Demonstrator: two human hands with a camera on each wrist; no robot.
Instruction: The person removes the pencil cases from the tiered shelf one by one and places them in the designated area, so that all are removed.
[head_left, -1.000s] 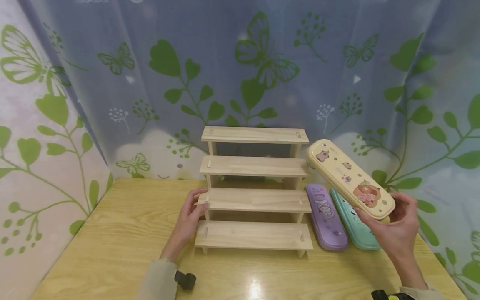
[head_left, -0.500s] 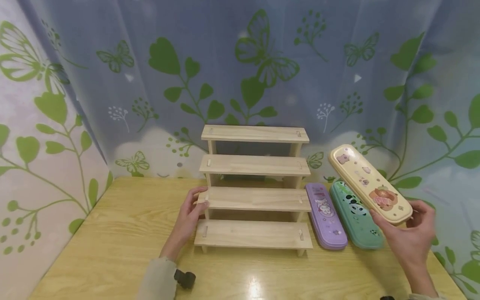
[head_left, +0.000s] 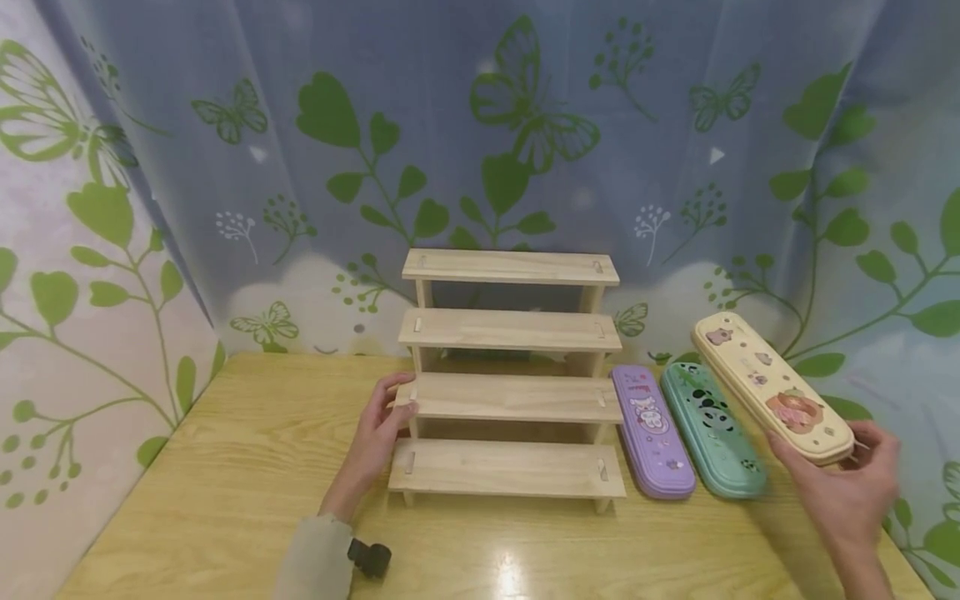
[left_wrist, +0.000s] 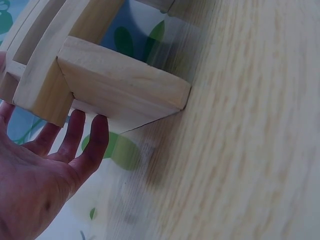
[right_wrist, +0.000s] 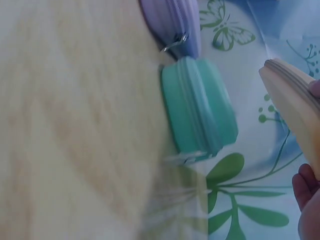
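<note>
A stepped wooden display stand [head_left: 510, 396] rises in several tiers at mid-table. My left hand [head_left: 375, 433] holds the left end of its second shelf from the bottom, the thumb lying on top; the left wrist view shows the fingertips [left_wrist: 100, 125] at the stand's side. On the right, my right hand [head_left: 847, 496] grips the lower end of a cream-yellow pencil case [head_left: 772, 387] printed with small cartoon animals. That case is tilted and held up off the table. Its zipped edge shows in the right wrist view, with part of the hand out of frame.
Right of the stand, a purple pencil case [head_left: 652, 433] and a green panda pencil case [head_left: 712, 429] lie side by side on the wooden table [head_left: 247, 492]. Patterned curtain cloth [head_left: 450, 125] hangs behind and at both sides.
My right hand has carried the yellow pencil case rightward and slightly down, away from the stand, uncovering the green case. The left hand keeps its place on the shelf.
</note>
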